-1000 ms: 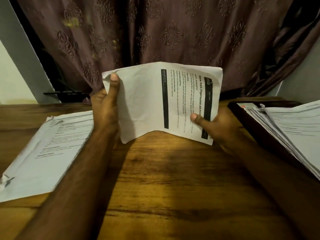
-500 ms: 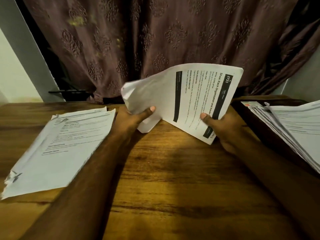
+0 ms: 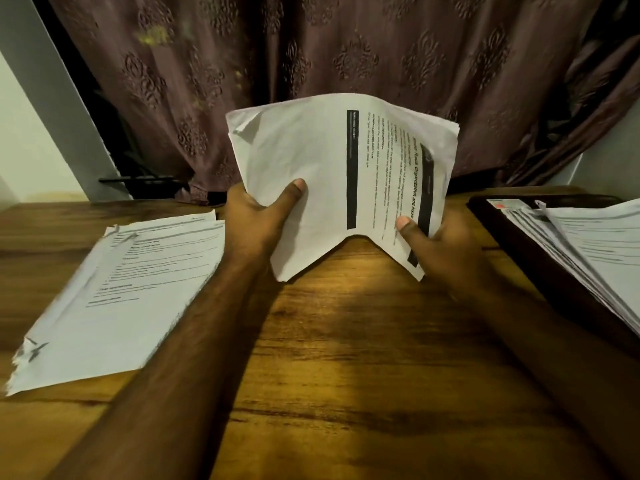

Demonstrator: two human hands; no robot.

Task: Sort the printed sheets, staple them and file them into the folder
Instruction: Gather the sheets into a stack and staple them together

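Both hands are up on the sheets [image 3: 311, 174], holding them above the table [image 3: 346, 358] in front of the curtain [image 3: 311, 46]. The left hand [image 3: 256, 223] grips the lower left part, thumb pressed flat on the blank area of the top page, fingers curled behind. The right hand [image 3: 440, 251] pinches the lower right corner, thumb lying on the printed text beside a black bar. The bundle bows upward in the middle, so its bottom edge makes an arch between the two hands, and the top left corner is dog-eared. The print runs sideways, with a heading along the right side; I can make out "Organization", but the rest is too soft to read.

Down on the table, left of the left forearm, a pile [image 3: 117, 292] of printed pages lies flat, its near corner ragged. Over on the right, the folder [image 3: 540, 261], dark and open, sits at the table's edge with a thick stack [image 3: 595, 251] of pages in it, edges fanned out. The held sheets touch neither the pile nor the folder.
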